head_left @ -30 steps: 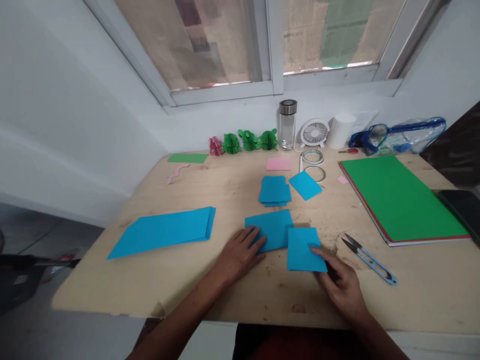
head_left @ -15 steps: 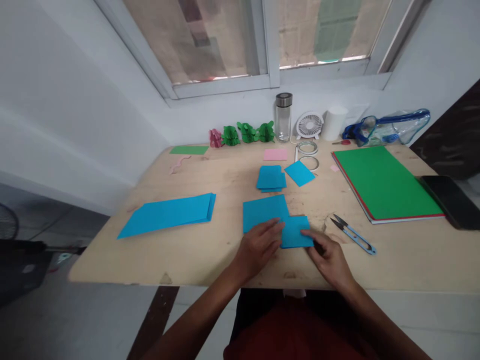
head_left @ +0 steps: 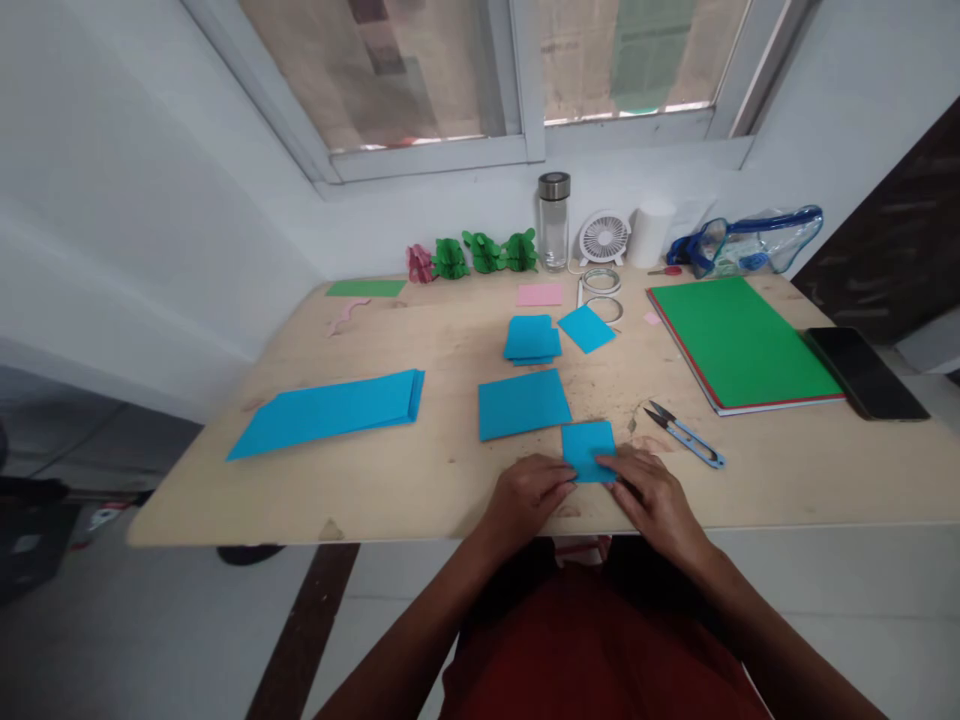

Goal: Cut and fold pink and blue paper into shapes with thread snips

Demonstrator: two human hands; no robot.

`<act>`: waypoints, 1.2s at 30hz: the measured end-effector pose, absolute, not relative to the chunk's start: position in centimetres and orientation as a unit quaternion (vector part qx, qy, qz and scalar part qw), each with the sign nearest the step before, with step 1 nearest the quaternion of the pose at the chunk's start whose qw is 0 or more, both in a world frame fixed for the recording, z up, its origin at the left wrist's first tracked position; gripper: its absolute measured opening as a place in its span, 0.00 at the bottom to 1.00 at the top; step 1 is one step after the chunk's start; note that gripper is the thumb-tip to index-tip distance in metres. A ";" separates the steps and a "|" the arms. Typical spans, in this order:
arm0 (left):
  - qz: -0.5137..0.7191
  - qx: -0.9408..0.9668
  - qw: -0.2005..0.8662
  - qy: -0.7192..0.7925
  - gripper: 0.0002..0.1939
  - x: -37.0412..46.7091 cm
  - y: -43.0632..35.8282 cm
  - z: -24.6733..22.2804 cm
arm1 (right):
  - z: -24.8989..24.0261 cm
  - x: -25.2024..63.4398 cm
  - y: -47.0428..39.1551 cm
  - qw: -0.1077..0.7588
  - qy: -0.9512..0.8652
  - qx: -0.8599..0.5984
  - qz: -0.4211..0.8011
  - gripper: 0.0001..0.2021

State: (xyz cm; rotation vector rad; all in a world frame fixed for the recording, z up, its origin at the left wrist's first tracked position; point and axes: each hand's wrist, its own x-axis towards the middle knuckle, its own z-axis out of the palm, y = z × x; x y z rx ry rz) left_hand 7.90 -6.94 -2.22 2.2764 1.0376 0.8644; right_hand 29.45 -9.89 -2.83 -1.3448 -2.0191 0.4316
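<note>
Blue square paper piece [head_left: 586,445] sits near the pale wooden counter's [head_left: 420,490] front edge; our right hand [head_left: 651,492] pinches its near right corner, our left hand [head_left: 529,495] touches the left, grip unclear, probably for steadying.

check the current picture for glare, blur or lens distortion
In the head view, light is soft, with no harsh glare on the small blue sheet; in the head view, fine detail is slightly soft, the clear pouch's contents hard to make out; in the head view, the window frame's sides splay outward toward the top.
</note>
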 end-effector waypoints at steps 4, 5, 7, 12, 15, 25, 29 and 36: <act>0.322 0.783 0.325 0.421 0.08 8.1 -6.6 -2.3 | -2.4 30.2 -10.5 0.333 -0.762 -0.533 0.156 0.17; 0.321 0.770 0.341 0.434 0.07 8.1 -6.5 -2.2 | -2.2 30.4 -10.7 0.333 -0.759 -0.539 0.149 0.17; 0.312 0.751 0.363 0.455 0.05 8.3 -6.4 -2.0 | -1.9 30.7 -10.9 0.336 -0.752 -0.549 0.141 0.16; 0.283 0.735 0.400 0.469 0.03 8.7 -6.0 -1.5 | -1.2 30.2 -10.3 0.336 -0.763 -0.526 0.169 0.11; 0.273 0.733 0.413 0.465 0.04 8.6 -5.8 -1.4 | -1.1 29.7 -9.5 0.326 -0.775 -0.508 0.189 0.10; 0.227 0.728 0.447 0.467 0.08 8.5 -4.5 -0.6 | -2.3 30.0 -8.8 0.367 -0.707 -0.525 0.301 0.09; 0.227 0.688 0.490 0.485 0.07 8.8 -4.3 -0.6 | -1.7 30.0 -8.7 0.352 -0.714 -0.516 0.316 0.09; 0.243 0.638 0.528 0.505 0.07 9.0 -4.1 -0.3 | -1.0 29.7 -8.7 0.337 -0.716 -0.519 0.321 0.11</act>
